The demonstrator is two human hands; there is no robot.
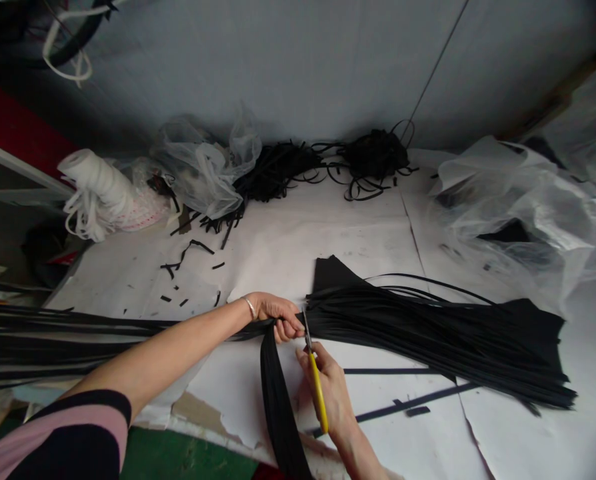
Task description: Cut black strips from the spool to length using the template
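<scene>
My left hand (277, 315) is closed around a bundle of black strips (280, 400). Part of that bundle hangs down over the near edge of the table, and more black strips (78, 331) stretch off to the left under my forearm. In my right hand (332, 385) is a pair of scissors (317, 387) with yellow handles. Its blades point away from me and meet the strips just right of my left fingers. A thick pile of cut black strips (428, 333) lies to the right of the blades, on a dark flat piece.
White paper (288, 233) covers the table. At the back are tangled black strips (378, 153) and a clear plastic bag (203, 167). A white roll (98, 180) stands at back left, more clear plastic (528, 200) at right. Small black scraps (188, 257) lie scattered. A grey wall (303, 67) rises behind.
</scene>
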